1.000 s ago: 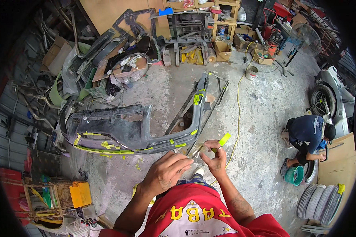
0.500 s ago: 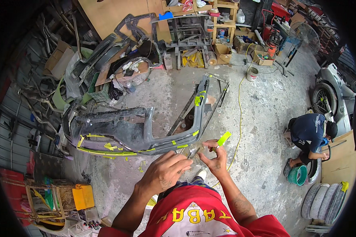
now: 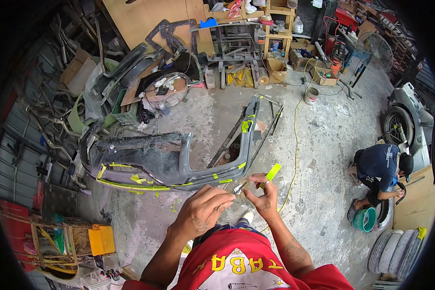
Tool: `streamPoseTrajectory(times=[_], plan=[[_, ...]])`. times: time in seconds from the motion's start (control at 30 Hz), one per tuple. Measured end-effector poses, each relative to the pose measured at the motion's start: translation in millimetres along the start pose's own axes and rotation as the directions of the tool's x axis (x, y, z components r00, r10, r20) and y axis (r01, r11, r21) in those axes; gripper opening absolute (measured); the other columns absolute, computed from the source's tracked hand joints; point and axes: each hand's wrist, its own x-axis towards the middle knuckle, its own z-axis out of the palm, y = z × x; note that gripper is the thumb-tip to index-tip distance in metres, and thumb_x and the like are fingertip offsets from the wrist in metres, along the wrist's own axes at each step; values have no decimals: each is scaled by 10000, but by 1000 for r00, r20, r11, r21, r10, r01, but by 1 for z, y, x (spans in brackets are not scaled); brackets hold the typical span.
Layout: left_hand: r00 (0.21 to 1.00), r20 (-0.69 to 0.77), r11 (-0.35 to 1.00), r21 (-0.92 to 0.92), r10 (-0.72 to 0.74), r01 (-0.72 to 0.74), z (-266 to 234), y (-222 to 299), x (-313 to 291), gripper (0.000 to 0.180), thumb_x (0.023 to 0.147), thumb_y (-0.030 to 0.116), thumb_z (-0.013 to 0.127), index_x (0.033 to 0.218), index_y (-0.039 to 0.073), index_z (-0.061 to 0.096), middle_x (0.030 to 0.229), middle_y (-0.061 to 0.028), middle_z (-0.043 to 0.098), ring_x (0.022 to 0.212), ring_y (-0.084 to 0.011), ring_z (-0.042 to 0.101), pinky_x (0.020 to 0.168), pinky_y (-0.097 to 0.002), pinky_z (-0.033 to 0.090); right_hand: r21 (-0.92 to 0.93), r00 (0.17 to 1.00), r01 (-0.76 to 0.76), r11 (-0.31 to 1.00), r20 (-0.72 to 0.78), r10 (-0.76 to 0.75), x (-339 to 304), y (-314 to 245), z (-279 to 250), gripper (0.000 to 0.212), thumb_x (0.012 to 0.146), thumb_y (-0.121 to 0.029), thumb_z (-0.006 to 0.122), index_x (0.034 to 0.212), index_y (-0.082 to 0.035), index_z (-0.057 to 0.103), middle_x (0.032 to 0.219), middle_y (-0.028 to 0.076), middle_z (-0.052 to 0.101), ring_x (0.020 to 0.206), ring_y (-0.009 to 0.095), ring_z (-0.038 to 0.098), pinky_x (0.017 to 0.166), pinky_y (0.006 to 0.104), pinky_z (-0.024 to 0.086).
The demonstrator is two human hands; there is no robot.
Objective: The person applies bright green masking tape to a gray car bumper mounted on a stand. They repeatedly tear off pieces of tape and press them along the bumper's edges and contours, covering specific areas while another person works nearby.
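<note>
In front of my red shirt, my two hands are raised close together. My left hand point(image 3: 204, 207) is closed in a pinch at a small shiny silver piece point(image 3: 238, 187), whose kind I cannot make out. Facing it, my right hand point(image 3: 263, 195) has its fingers curled, with the thumb and index finger near the silver piece. A short strip of yellow-green tape point(image 3: 273, 171) sticks up from the right fingers. Just beyond my hands, a grey car bumper point(image 3: 166, 159) lies on the floor, with yellow-green tape along its near lower edge and right end.
A yellow cable point(image 3: 296, 150) runs along the concrete floor point(image 3: 319, 159). At the right a person point(image 3: 379, 166) crouches beside a green basket point(image 3: 364, 219) and stacked tires point(image 3: 394, 253). Car parts point(image 3: 116, 82) pile up at the far left. A bucket point(image 3: 311, 95) stands farther back.
The view has shifted slightly, so the surroundings sit a little further right and lower. Both hands stay close together, with the tape strip still at the right fingers.
</note>
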Motion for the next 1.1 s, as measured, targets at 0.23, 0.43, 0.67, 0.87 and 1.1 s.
streamPoseTrajectory(times=[0.23,0.43,0.67,0.87,1.1], plan=[[999,-42,998,-60,-23,20,-2,1,2,214,887,18,710,1100,13,691,1011,-120,678,874,-311,638,761,-397,536,29,1000,8,1000,-8,-8,6,-1,2,401,722,-45,868,1073,-98,681,1025,84,691,827,198,609,718,315,499],[969,-157,979,-107,-188,173,-13,3,-19,175,917,31,690,1091,10,701,1009,-130,680,898,-299,664,779,-383,542,58,997,40,997,65,-44,10,-7,24,413,723,-28,865,1096,-70,692,1030,92,680,873,196,615,729,312,491],[872,-278,869,-416,-403,269,-27,-23,-80,165,974,66,661,1122,21,718,1034,-105,722,916,-205,687,816,-314,530,9,986,-42,999,159,40,-19,9,34,391,712,9,833,1053,-40,648,952,49,634,782,147,526,698,291,442],[573,-297,515,-816,-764,262,-48,-46,-187,197,1030,135,612,1112,-15,710,922,-51,695,812,-122,626,755,-279,510,-57,916,-121,991,378,134,-45,-10,89,390,725,-87,876,1046,-36,660,916,51,630,752,145,527,687,295,447],[63,-408,411,-911,-911,36,-93,-85,-335,208,1013,177,628,1027,-17,701,856,-60,670,760,-153,610,715,-292,494,3,804,-32,999,594,23,-61,-60,217,401,736,-84,882,1067,-68,657,976,59,692,770,142,579,692,300,486]])
